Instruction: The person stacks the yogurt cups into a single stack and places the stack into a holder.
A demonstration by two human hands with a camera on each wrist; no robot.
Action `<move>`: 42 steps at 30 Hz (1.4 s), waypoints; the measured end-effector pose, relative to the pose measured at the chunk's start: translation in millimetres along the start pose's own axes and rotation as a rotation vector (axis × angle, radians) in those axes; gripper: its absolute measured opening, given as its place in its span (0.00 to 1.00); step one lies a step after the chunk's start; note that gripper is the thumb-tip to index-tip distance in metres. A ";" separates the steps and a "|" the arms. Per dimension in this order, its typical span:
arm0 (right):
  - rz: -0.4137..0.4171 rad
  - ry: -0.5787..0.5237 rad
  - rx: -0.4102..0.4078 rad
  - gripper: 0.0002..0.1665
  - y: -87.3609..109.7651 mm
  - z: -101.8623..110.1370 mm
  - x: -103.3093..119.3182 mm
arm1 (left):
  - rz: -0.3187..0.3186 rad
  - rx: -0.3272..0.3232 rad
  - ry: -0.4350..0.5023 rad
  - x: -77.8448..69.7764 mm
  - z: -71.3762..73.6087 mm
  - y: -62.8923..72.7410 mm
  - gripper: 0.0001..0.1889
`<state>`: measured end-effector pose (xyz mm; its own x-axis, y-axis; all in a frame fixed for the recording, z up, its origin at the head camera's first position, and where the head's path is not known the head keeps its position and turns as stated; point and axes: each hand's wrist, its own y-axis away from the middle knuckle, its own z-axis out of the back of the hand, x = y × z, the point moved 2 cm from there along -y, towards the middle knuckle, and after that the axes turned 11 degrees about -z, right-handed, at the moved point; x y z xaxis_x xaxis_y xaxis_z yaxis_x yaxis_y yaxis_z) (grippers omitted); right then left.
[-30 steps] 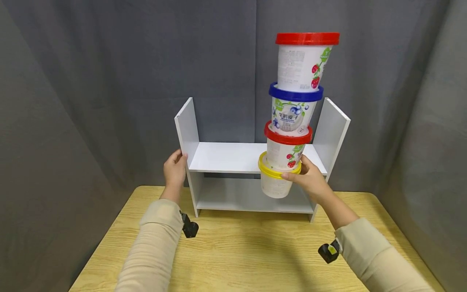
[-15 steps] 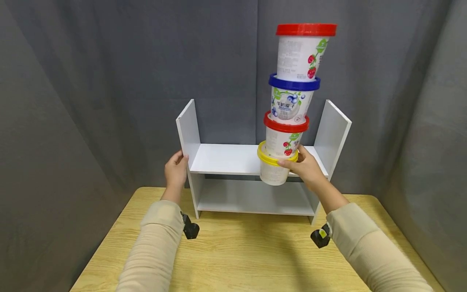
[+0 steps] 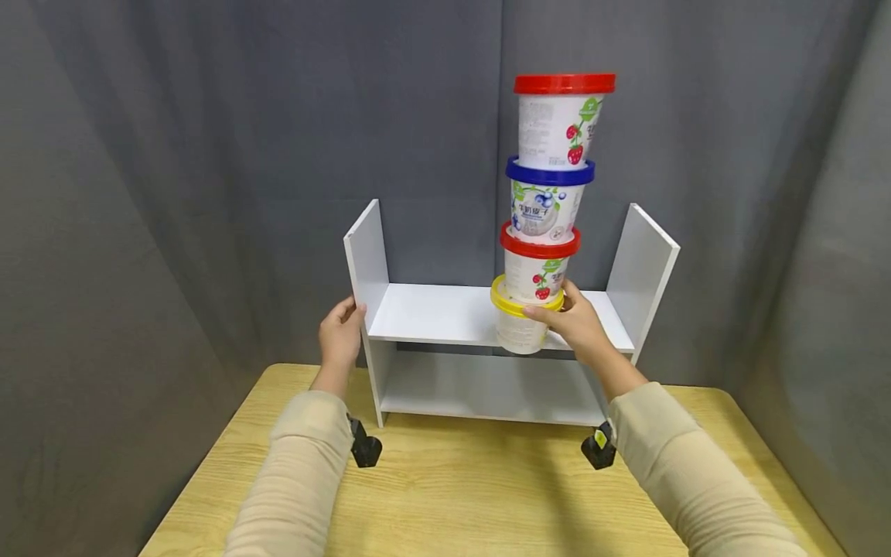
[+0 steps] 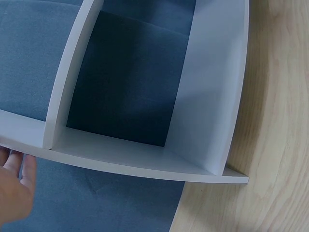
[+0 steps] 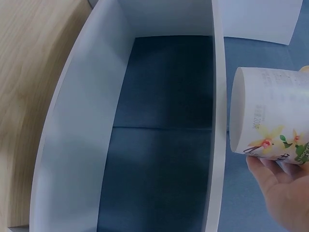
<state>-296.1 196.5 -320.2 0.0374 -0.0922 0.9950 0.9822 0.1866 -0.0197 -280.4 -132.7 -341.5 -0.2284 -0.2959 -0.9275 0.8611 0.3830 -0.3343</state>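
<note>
My right hand [image 3: 581, 321] grips the yellow-lidded tub [image 3: 522, 333] at the bottom of a stack, thumb near its lid. On it stand a red-lidded tub [image 3: 532, 275], then a blue-lidded tub [image 3: 543, 209], with another red-lidded tub [image 3: 557, 131] on top. The stack leans slightly and overlaps the upper board [image 3: 438, 313] of a white shelf. In the right wrist view, the bottom tub [image 5: 270, 111] appears just beyond that board's front edge [image 5: 218, 121]. My left hand [image 3: 341, 336] rests its fingertips against the outer face of the shelf's left side panel [image 3: 366, 259].
The shelf's lower board [image 3: 473, 387] lies below the upper one, and a right side panel [image 3: 643, 271] rises beside the stack. The shelf stands on a wooden table [image 3: 445, 487]. Grey curtains [image 3: 278, 155] hang behind and at both sides.
My right hand has carried the tub stack forward and a little left, higher against the shelf's upper board. My left hand stays at the side panel. The head view has tilted slightly.
</note>
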 end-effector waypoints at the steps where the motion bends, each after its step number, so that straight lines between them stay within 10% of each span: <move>1: 0.004 -0.004 -0.001 0.41 -1.3 -0.4 -0.6 | 0.000 0.002 0.000 0.4 -0.2 0.2 0.19; 42: -0.027 0.086 -0.147 0.55 -43.2 8.5 -20.1 | -0.028 -0.017 0.035 1.3 -6.6 -0.7 0.18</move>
<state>-340.8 198.6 -338.5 0.0200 -0.1801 0.9834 0.9992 0.0386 -0.0132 -284.3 -127.6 -343.6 -0.2684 -0.2761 -0.9229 0.8464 0.3898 -0.3628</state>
